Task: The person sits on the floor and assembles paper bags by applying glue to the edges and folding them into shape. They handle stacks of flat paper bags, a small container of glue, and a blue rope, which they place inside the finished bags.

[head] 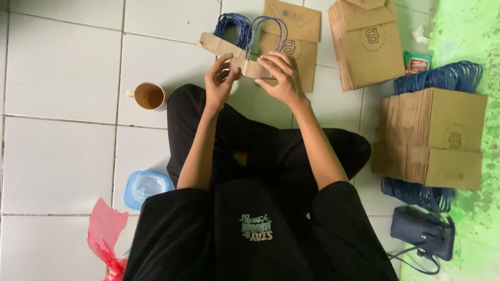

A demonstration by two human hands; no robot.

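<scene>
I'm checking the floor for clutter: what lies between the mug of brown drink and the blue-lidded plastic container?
In the head view, only bare white floor tile and a grout line lie between the mug and the blue-lidded container; the person's black-clad knee sits just beside that stretch.

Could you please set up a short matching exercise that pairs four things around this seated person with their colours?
Things:
1. mug
2. lidded tub
3. plastic wrap
4. pouch with a cord

Colours:
A. red
B. dark navy
C. cream, with brown drink inside
D. pale blue, clear lid

Pairs: 1-C, 2-D, 3-A, 4-B. Meanwhile the left hand and the right hand both hold a brown paper strip with blue cord handles.
</scene>
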